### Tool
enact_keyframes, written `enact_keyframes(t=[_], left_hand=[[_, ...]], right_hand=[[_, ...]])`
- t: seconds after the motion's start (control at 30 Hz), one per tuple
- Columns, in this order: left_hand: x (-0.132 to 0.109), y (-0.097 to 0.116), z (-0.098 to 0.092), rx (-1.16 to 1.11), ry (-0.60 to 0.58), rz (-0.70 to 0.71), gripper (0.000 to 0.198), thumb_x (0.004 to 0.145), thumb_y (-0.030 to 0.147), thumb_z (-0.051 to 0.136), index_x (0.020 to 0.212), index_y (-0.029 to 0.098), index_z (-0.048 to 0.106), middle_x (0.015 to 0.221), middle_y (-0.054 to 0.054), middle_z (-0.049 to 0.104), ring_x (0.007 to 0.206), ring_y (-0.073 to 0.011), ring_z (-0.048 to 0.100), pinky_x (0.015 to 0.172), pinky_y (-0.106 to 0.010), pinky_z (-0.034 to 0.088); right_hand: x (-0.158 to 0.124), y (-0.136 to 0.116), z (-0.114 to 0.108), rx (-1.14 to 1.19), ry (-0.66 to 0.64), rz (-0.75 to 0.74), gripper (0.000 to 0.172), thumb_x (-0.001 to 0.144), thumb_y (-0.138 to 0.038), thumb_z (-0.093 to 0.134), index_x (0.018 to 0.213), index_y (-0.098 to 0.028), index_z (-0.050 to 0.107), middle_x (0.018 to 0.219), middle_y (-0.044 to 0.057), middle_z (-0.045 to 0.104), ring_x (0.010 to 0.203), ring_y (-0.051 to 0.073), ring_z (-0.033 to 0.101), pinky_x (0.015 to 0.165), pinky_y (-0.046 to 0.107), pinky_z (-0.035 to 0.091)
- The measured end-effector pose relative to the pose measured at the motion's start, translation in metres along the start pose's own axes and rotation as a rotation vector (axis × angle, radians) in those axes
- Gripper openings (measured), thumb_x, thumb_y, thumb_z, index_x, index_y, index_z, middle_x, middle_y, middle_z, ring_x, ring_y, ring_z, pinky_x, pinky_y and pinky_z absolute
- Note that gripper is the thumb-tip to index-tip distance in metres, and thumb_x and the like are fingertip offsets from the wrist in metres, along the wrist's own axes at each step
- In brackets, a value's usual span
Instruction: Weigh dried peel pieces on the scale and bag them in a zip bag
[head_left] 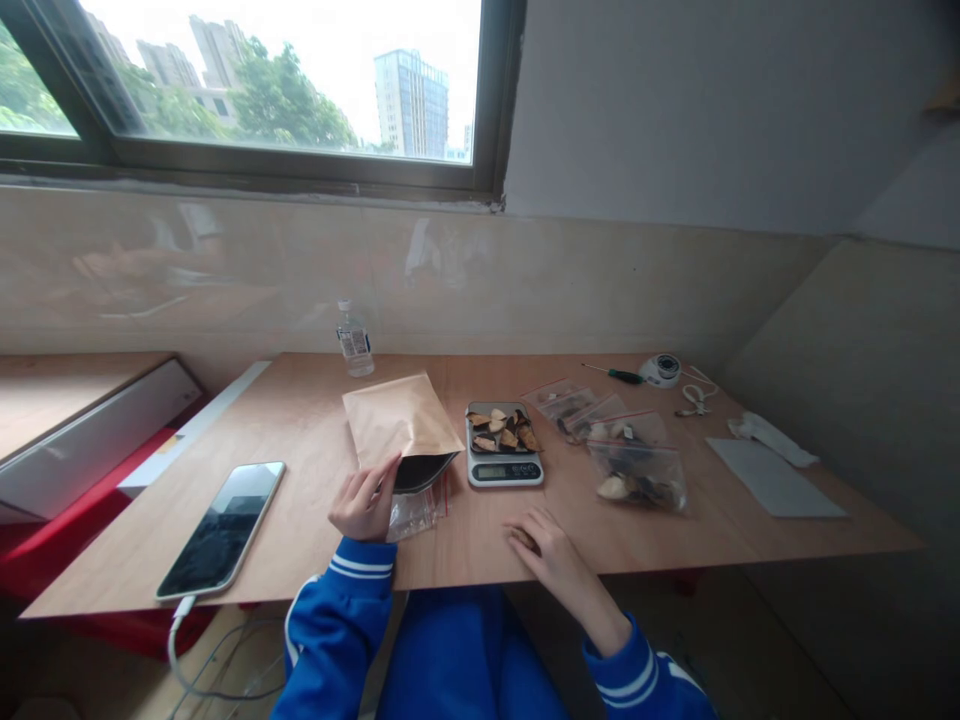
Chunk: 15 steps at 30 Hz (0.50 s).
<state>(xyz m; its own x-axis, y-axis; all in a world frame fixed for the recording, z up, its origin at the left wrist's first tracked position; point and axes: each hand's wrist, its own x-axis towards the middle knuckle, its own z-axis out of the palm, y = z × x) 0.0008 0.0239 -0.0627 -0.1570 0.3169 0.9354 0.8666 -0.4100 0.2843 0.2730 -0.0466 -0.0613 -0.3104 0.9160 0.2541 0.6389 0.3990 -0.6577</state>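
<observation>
My left hand (365, 500) is closed on the near edge of a brown paper pouch (401, 415), whose dark inside shows at its gaping mouth. Under the pouch lie clear zip bags (414, 515), partly covered. A small digital scale (504, 472) stands right of the pouch, with several dried brown-and-pale slices (499, 428) on its dark platform. Just in front of the scale, my right hand (546, 545) has its fingers curled around a brown dried piece (523, 538), low over the table.
Filled zip bags (637, 470) lie right of the scale. Farther right are a white sheet (772, 480), a screwdriver (622, 376) and a white dome camera (661, 371). A plugged-in phone (223, 530) lies at left, a water bottle (355, 345) behind.
</observation>
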Motion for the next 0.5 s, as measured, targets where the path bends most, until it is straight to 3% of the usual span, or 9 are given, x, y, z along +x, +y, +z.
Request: enact_keyframes(t=[0.23, 0.37, 0.5], left_hand=[[0.001, 0.001, -0.002, 0.017, -0.05, -0.066, 0.016, 0.078, 0.024, 0.066, 0.092, 0.025, 0.073, 0.067, 0.0, 0.069, 0.055, -0.0102, 0.055, 0.061, -0.022, 0.046], [0.0, 0.0, 0.001, 0.04, -0.089, -0.144, 0.015, 0.08, 0.029, 0.064, 0.091, 0.026, 0.073, 0.068, -0.001, 0.069, 0.059, -0.0116, 0.056, 0.062, -0.022, 0.044], [0.0, -0.003, 0.005, 0.169, -0.023, -0.289, 0.018, 0.082, 0.034, 0.06, 0.093, 0.027, 0.073, 0.072, -0.002, 0.069, 0.065, -0.0141, 0.053, 0.064, -0.025, 0.041]], right_hand=[[0.002, 0.022, -0.019, -0.063, 0.107, 0.025, 0.019, 0.088, -0.018, 0.045, 0.093, -0.022, 0.063, 0.092, 0.006, 0.062, 0.09, 0.022, 0.059, 0.081, 0.035, 0.05], [-0.008, 0.024, -0.016, -0.1, 0.101, -0.004, 0.015, 0.087, -0.026, 0.05, 0.096, -0.024, 0.063, 0.096, 0.006, 0.06, 0.093, 0.022, 0.059, 0.082, 0.035, 0.05], [-0.015, 0.026, -0.007, -0.095, 0.107, -0.031, 0.014, 0.086, -0.023, 0.051, 0.094, -0.023, 0.062, 0.097, 0.006, 0.059, 0.093, 0.02, 0.059, 0.082, 0.033, 0.05]])
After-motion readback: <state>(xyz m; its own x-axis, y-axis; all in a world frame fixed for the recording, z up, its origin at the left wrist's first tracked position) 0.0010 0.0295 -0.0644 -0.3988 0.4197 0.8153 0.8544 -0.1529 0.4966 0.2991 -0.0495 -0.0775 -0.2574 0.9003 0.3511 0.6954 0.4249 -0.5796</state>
